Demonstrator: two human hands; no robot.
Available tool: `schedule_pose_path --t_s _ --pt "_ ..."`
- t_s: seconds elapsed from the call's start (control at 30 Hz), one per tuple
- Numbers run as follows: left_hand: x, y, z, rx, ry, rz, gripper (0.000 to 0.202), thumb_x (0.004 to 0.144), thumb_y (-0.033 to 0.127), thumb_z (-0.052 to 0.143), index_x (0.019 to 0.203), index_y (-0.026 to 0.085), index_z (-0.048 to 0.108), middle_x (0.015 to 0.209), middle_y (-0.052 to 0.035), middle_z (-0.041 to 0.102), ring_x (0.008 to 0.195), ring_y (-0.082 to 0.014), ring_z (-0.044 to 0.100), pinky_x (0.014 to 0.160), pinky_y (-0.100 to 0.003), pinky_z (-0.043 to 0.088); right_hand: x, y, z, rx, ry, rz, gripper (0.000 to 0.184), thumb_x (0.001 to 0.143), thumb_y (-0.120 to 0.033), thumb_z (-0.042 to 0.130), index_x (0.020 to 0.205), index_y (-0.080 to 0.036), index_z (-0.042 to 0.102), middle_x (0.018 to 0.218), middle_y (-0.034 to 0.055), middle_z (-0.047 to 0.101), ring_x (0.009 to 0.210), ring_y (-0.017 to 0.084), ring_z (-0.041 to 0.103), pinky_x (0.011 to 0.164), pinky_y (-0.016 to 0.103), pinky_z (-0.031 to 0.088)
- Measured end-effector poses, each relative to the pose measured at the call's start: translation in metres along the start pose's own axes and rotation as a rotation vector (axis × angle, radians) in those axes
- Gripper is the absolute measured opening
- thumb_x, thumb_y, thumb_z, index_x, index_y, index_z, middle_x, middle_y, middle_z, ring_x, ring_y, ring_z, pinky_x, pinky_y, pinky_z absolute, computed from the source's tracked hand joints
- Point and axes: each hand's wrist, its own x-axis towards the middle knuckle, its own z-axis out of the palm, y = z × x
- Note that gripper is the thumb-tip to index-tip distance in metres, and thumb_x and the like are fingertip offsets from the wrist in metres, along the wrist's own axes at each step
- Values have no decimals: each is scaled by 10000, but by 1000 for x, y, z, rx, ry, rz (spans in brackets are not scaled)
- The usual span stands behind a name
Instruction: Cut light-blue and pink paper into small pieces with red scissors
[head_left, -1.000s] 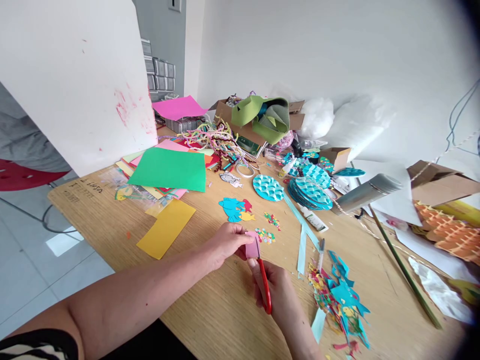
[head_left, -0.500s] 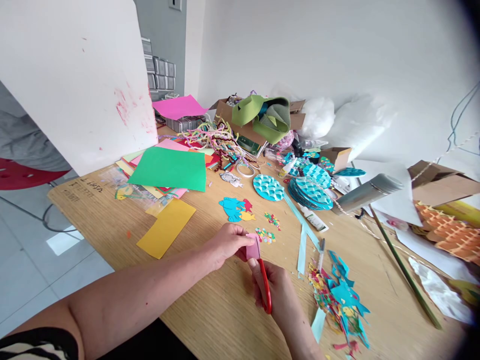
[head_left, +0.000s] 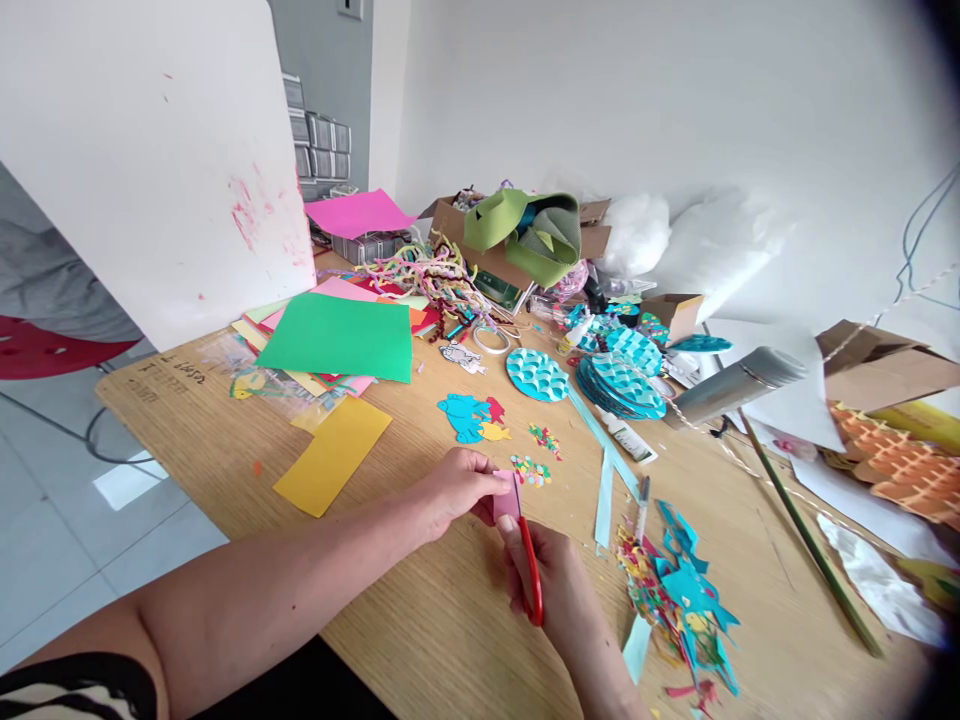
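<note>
Pink paper [head_left: 505, 503] over the near half of the table [head_left: 420, 600], pinched in our left hand [head_left: 461, 490]; our right hand [head_left: 553, 568] grips red scissors [head_left: 535, 580], blades at the paper's right edge. Risk: sheet flex could skew our cut; left fingertips close, nick possible.

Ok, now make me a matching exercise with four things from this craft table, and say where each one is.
Things:
1. Green sheet
2. Red scissors
3. Blue fish cutouts
4. Pink paper

Places:
A. Held in the left hand
B. Clustered with a red cutout and a yellow cutout
C. On top of other coloured sheets
D. Held in the right hand

Pairs: 1-C, 2-D, 3-B, 4-A
</note>
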Motion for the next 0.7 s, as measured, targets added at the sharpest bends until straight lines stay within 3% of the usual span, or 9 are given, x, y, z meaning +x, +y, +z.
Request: schedule_pose_path --t_s 0.33,0.5,0.7 --pt "-2 1 1 21 -30 6 198 564 311 650 574 152 532 508 3 576 466 -102 518 494 -237 408 0 1 1 30 -2 8 522 796 -667 454 555 -204 445 356 -25 473 291 107 427 335 208 293" --pt "1 2 -2 -1 25 18 208 577 304 684 607 149 549 524 0 583 462 -106 520 476 -238 409 0 0 1 69 19 21 527 767 -680 486 553 -200 459 357 -33 458 299 110 432 343 212 296" --pt "0 7 -3 -36 88 54 222 607 320 697 674 147 574 577 6 588 503 -102 534 481 -230 423 0 0 -4 92 90 -66 523 818 -638 469 554 -187 484 428 0 525 384 114 467 404 216 321"
